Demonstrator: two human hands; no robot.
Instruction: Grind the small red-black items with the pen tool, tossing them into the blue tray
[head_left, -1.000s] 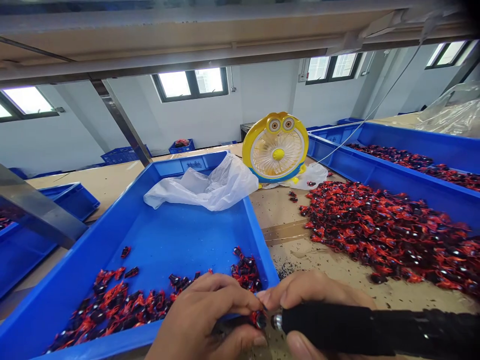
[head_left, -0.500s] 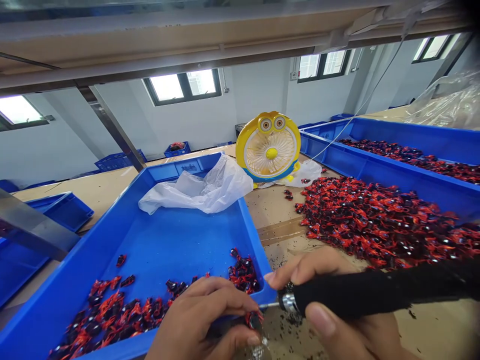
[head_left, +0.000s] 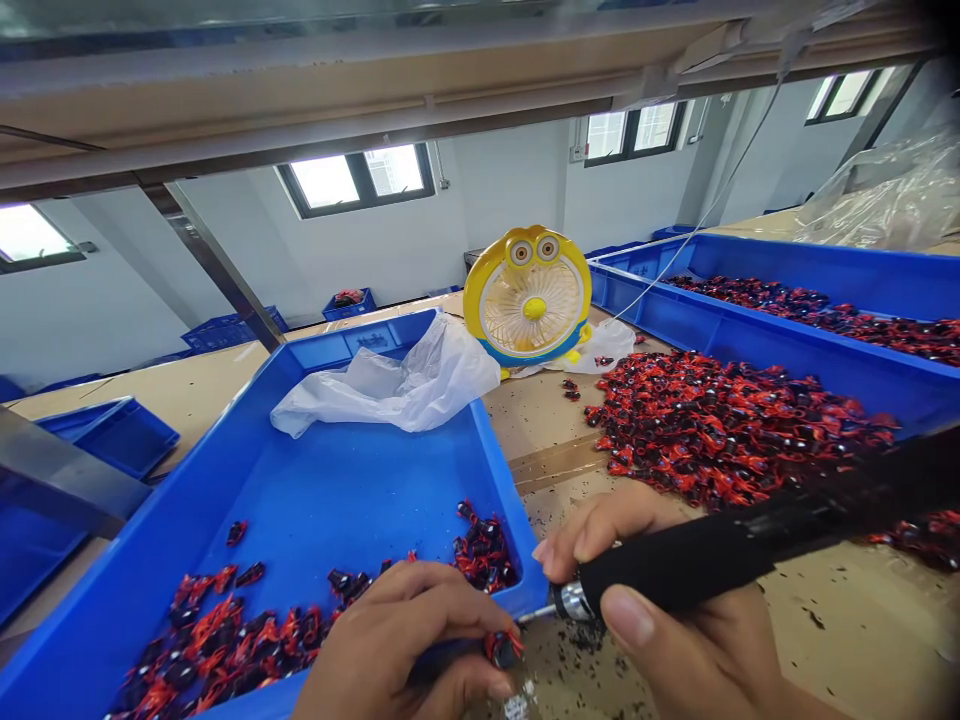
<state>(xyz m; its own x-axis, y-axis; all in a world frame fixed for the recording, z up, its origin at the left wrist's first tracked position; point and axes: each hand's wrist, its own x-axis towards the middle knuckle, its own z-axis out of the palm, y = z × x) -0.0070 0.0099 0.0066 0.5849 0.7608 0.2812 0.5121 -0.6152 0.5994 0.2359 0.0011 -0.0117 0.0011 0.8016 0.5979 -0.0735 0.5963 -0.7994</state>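
Note:
Low in the view, my left hand is closed, pinching a small black part with red wires between thumb and fingers. My right hand wraps round a black electric screwdriver with a silver collar. Its thin bit points left, its tip beside the upper side of the held part; whether they touch I cannot tell. Left of and behind my left hand, a blue tray holds similar parts along its near side. To the right, a large heap of such parts lies on the cardboard-covered table.
A yellow cartoon-faced fan stands behind the trays. White plastic film drapes over the left tray's far end. Another blue tray with parts stands at the right. A metal post and an overhead shelf frame the workplace. Black crumbs litter the table.
The screwdriver's rear end has tilted upward, and its bit now shows more plainly above the held part. My left hand keeps its pinch. The view has shifted slightly.

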